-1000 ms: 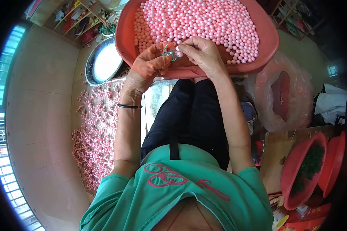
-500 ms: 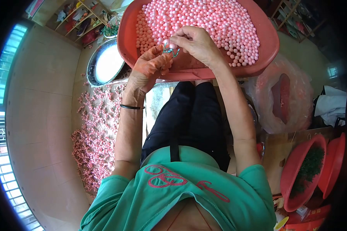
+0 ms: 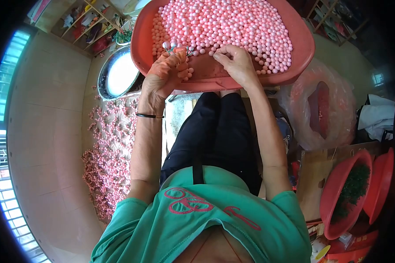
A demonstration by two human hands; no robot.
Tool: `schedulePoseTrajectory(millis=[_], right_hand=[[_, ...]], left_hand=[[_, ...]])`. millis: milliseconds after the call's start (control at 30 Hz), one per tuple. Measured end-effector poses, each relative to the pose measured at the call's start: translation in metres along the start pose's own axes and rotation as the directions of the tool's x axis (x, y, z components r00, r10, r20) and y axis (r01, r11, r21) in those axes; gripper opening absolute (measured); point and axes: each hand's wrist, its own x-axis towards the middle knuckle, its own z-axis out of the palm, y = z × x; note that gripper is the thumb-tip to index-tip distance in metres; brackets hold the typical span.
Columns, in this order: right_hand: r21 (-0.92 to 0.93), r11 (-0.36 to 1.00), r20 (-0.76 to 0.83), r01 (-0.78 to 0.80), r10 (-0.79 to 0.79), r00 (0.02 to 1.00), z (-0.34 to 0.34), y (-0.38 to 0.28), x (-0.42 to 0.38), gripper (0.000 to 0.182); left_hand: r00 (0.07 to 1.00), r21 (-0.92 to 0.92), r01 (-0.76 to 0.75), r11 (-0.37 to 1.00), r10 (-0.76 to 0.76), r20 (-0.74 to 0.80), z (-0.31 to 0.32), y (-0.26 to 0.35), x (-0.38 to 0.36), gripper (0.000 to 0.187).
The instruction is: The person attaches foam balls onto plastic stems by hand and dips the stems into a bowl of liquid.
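Observation:
My left hand (image 3: 167, 69), its fingers stained orange, pinches a green wire piece (image 3: 189, 51) with prongs over the near left part of a red tub (image 3: 307, 44). A pale pink bead (image 3: 166, 45) sits at a prong's end. My right hand (image 3: 235, 63) is to the right of it, at the near edge of the heaped pink beads (image 3: 224, 22). Its thumb and index fingertips are pressed together around a pink bead, largely hidden by them. The two hands are apart.
Left of the tub stands a dark-rimmed basin with white contents (image 3: 123, 74). Pink beaded pieces (image 3: 109, 171) cover the floor below it. At the right are a clear plastic bag (image 3: 340, 109) and a red basin (image 3: 329, 206) holding green pieces. Shelves (image 3: 85, 22) stand at the back left.
My hands have moved apart: the left one slightly left with the wire piece, the right one right and down toward the beads. The wire piece has turned in my left fingers.

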Motion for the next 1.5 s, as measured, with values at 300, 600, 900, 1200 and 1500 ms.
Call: schedulePoseTrajectory(millis=[300, 600, 900, 1200, 1500], right_hand=[[-0.585, 0.767, -0.007, 0.262, -0.329, 0.944, 0.024, 0.0, 0.011, 0.014], [-0.334, 0.915, -0.102, 0.227, -0.274, 0.956, 0.019, 0.001, 0.005, 0.014], [0.5, 0.861, -0.2, 0.09, 0.014, 0.98, 0.028, -0.022, -0.024, 0.017], [0.359, 0.919, -0.163, 0.164, -0.111, 0.98, 0.029, -0.018, -0.025, 0.02], [0.332, 0.93, -0.138, 0.161, -0.121, 0.983, 0.025, -0.014, -0.025, 0.019]], left_hand=[[0.987, 0.119, -0.043, 0.992, 0.061, -0.15, 0.019, -0.004, -0.004, 0.011], [0.991, 0.222, -0.017, 0.975, 0.047, -0.129, 0.019, -0.003, -0.004, 0.014], [0.962, 0.421, -0.033, 0.906, 0.143, -0.234, 0.031, -0.012, -0.002, 0.017], [0.942, 0.563, -0.028, 0.826, 0.21, -0.261, 0.034, -0.021, -0.001, 0.016], [0.942, 0.602, -0.004, 0.798, 0.205, -0.265, 0.035, -0.021, -0.001, 0.015]])
